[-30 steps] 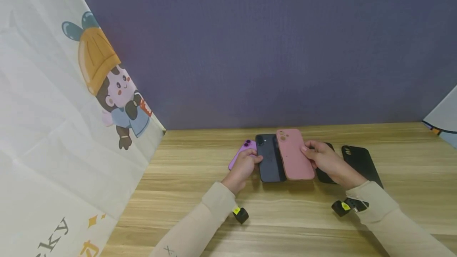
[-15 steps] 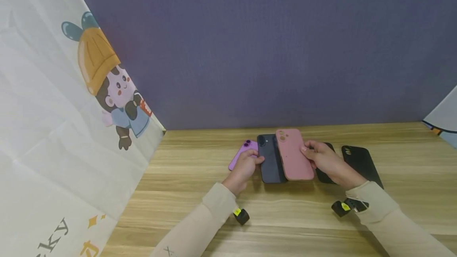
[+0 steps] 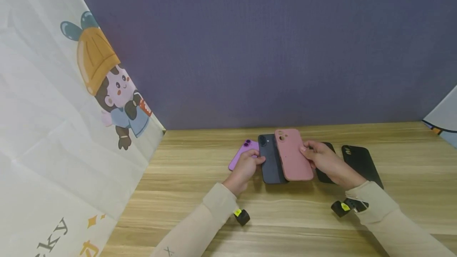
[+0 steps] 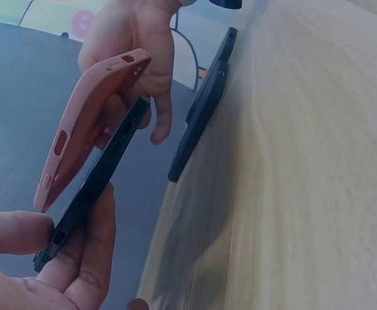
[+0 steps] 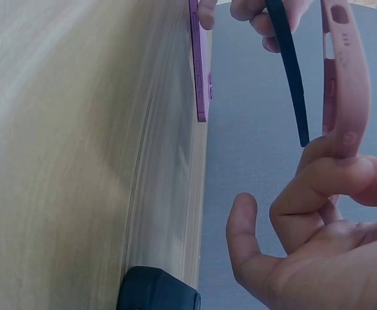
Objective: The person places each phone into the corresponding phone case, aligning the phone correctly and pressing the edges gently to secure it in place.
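Observation:
My left hand [image 3: 244, 169] pinches a dark blue phone [image 3: 270, 165] by its left edge, thumb on its back. The right hand [image 3: 328, 160] pinches a pink phone case [image 3: 293, 154] by its right edge. In the head view, the case overlaps the phone's right side, and its camera holes are at the top left. The left wrist view shows the pink case [image 4: 79, 110] and the dark phone [image 4: 101, 171] tilted above the table, the case's hollow side facing the phone. A narrow gap parts them at the end near the right hand.
A purple phone [image 3: 242, 154] lies on the wooden table [image 3: 292, 225] behind my left hand. Right of the pink case lie a black flat piece [image 3: 324, 175], partly hidden by my right hand, and a black phone case [image 3: 362, 163]. A dark panel [image 3: 271, 50] stands behind.
The dark phone has shifted slightly right, further under the pink case, together with my left hand. The pink case and right hand have edged slightly left.

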{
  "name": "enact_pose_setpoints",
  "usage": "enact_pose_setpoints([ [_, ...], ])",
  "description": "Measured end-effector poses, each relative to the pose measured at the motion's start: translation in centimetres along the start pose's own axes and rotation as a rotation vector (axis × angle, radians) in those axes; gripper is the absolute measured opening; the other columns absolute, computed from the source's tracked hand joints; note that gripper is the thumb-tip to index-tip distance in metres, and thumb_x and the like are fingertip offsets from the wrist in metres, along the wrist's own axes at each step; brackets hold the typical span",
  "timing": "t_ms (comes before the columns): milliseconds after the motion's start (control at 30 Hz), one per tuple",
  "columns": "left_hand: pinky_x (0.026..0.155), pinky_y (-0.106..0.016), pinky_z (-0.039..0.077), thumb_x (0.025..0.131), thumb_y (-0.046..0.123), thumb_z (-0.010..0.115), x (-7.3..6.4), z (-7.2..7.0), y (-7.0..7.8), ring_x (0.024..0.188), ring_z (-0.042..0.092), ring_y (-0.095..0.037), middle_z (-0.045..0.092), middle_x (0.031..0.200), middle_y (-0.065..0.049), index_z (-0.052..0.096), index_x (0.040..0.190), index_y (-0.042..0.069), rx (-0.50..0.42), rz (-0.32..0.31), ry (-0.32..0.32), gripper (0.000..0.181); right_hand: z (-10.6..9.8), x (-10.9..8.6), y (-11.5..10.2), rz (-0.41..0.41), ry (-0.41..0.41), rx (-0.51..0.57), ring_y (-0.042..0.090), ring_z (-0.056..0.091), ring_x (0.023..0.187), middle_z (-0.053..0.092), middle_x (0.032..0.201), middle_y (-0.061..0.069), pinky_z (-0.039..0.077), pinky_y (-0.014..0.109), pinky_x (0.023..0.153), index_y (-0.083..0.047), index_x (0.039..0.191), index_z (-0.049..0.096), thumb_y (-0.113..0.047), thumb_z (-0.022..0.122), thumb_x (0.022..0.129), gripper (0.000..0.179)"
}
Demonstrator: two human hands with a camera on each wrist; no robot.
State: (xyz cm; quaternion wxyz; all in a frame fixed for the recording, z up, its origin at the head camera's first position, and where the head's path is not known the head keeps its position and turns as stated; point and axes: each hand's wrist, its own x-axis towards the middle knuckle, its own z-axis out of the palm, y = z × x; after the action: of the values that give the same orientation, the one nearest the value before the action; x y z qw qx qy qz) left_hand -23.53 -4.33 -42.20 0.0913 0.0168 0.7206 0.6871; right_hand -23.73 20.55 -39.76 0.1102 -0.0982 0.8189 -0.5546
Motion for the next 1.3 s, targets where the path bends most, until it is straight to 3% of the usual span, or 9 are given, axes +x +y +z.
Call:
enact_pose_setpoints([
  [767,0.097,-0.038,0.043,0.096,0.008,0.063,-0.11,0.17,0.12,0.087,0.059,-0.013,0.063,0.087,0.002,0.059,0.089,0.011,0.006,-0.011,-0.006,0.008,0.12,-0.09,0.19,-0.016,-0.025,0.021,0.015,0.043,0.065,0.048,0.08,0.001,0.04,0.03,0.061,0.009,0.127,0.046,-0.021,0.04,0.112,0.035],
  [1033,0.099,-0.04,0.047,0.096,0.006,0.06,-0.29,0.28,0.26,0.082,0.065,-0.013,0.068,0.09,0.0,0.059,0.089,0.011,-0.021,-0.009,-0.016,0.01,0.14,-0.1,0.2,-0.015,-0.031,0.027,0.014,0.043,0.065,0.048,0.08,0.001,0.04,0.03,0.06,0.009,0.128,0.046,-0.022,0.039,0.112,0.036],
  [1300,0.095,-0.034,0.047,0.096,0.006,0.06,-0.06,0.38,-0.03,0.082,0.065,-0.012,0.067,0.091,0.001,0.06,0.089,0.009,-0.056,-0.003,-0.034,0.008,0.16,-0.11,0.28,-0.008,-0.042,0.033,0.015,0.044,0.063,0.048,0.077,0.001,0.041,0.032,0.058,0.008,0.127,0.046,-0.023,0.039,0.112,0.035],
])
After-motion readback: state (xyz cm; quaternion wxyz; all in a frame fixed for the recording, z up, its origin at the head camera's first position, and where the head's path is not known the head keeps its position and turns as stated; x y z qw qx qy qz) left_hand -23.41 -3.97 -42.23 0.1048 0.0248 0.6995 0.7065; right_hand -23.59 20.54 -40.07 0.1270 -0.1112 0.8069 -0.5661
